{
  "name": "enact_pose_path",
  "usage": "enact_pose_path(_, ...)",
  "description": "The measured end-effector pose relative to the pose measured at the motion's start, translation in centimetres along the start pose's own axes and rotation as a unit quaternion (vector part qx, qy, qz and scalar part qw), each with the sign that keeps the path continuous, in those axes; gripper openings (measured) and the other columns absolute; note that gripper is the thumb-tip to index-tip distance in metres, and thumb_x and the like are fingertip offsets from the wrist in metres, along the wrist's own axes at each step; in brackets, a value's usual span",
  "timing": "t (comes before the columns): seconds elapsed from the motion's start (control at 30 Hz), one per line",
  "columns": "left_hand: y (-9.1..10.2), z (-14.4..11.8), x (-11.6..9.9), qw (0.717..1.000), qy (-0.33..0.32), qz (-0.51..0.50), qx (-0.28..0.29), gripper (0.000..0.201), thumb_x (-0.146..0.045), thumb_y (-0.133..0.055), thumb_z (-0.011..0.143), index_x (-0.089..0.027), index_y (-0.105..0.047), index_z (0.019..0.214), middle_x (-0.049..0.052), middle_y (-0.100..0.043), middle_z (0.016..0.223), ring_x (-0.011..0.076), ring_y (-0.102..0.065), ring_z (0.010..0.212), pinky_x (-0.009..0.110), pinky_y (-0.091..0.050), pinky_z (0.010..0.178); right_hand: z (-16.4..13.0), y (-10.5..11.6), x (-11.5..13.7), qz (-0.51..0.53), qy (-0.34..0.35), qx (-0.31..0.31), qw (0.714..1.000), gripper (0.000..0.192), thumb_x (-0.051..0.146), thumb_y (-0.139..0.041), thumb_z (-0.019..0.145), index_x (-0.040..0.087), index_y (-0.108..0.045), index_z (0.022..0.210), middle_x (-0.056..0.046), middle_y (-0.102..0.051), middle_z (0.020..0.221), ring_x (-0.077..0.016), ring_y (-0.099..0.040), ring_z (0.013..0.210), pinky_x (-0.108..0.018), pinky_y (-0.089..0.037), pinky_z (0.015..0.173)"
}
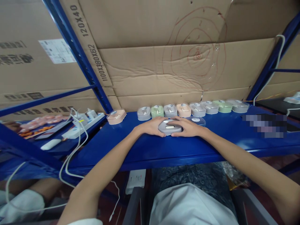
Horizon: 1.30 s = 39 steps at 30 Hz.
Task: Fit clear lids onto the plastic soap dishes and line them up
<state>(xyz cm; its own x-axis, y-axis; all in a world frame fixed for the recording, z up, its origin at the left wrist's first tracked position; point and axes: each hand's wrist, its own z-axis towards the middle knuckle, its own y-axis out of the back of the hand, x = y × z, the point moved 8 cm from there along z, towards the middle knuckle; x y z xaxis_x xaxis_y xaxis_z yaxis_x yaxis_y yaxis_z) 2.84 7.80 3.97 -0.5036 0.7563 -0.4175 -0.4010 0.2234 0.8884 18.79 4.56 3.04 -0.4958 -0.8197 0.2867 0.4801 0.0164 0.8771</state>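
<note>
both hands, left hand (152, 126) and right hand (186, 127), clamp the grey mouse (169, 127) from either side; best keep it flat on the blue shelf (164, 147), thumbs pressing evenly.

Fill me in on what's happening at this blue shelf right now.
A person sits at the blue shelf with both hands on one grey mouse-shaped case: the left hand cups its left side, the right hand its right. Behind it a row of similar cases in grey, green and peach stands along the cardboard backing, with one peach case apart at the left. A white power strip with cables lies further left.
</note>
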Motion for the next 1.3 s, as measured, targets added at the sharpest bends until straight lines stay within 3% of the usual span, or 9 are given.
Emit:
enact_pose_path(0.13,-0.1,0.1,0.1,1.0,0.005,0.003,0.006,0.098,-0.051,-0.093,0.064,-0.025,-0.058,0.152,0.015,-0.066,0.148,0.0447,-0.061,0.139,0.063,-0.046,0.118,-0.1,-0.2,0.0,-0.017,0.01,0.01,1.0,0.057,0.061,-0.073,0.097,0.027,-0.072,0.144,-0.017,-0.063,0.148,-0.0374,-0.066,0.133,-0.056,-0.052,0.115)
enact_pose_path(0.53,-0.3,0.2,0.3,1.0,0.017,-0.019,0.002,0.103,-0.047,-0.094,0.061,-0.026,-0.054,0.154,0.014,-0.064,0.151,0.0441,-0.059,0.141,0.061,-0.046,0.119,0.1,0.2,0.3,0.002,0.012,0.013,1.0,0.054,0.062,-0.068,0.1,0.028,-0.072,0.143,-0.014,-0.064,0.149,-0.0368,-0.065,0.133,-0.055,-0.052,0.115)
enact_pose_path(0.9,-0.1,0.1,1.2,0.997,0.062,-0.041,0.008,0.124,-0.057,-0.097,0.061,-0.02,-0.038,0.165,0.022,-0.047,0.168,0.0465,-0.047,0.154,0.063,-0.04,0.124,0.6,1.4,-0.6,0.064,-0.003,-0.029,0.998,0.048,0.06,-0.061,0.105,0.027,-0.074,0.136,-0.012,-0.071,0.142,-0.0342,-0.065,0.133,-0.056,-0.05,0.117)
enact_pose_path(1.07,0.2,0.1,1.1,0.996,0.062,-0.067,-0.001,0.123,-0.057,-0.098,0.059,-0.019,-0.042,0.162,0.02,-0.061,0.152,0.0445,-0.062,0.136,0.06,-0.052,0.112,0.2,2.9,-1.5,0.087,-0.02,-0.067,0.994,0.046,0.059,-0.061,0.105,0.026,-0.076,0.131,-0.011,-0.077,0.133,-0.0328,-0.069,0.125,-0.053,-0.052,0.112)
enact_pose_path(1.2,0.0,0.2,1.5,0.995,0.067,-0.077,0.009,0.11,-0.061,-0.097,0.059,-0.016,-0.053,0.149,0.016,-0.071,0.128,0.0379,-0.07,0.116,0.052,-0.058,0.101,-0.4,4.8,-2.5,0.083,-0.037,-0.119,0.989,0.046,0.061,-0.058,0.106,0.025,-0.076,0.126,-0.011,-0.078,0.128,-0.0312,-0.07,0.122,-0.051,-0.052,0.111)
enact_pose_path(1.3,0.2,0.3,2.1,0.996,0.076,-0.038,-0.002,0.098,-0.065,-0.095,0.063,-0.015,-0.06,0.14,0.016,-0.072,0.124,0.0365,-0.07,0.114,0.05,-0.056,0.101,-0.9,6.3,-2.3,0.076,-0.03,-0.169,0.982,0.043,0.063,-0.062,0.103,0.025,-0.077,0.118,-0.01,-0.079,0.121,-0.0315,-0.071,0.118,-0.052,-0.052,0.109)
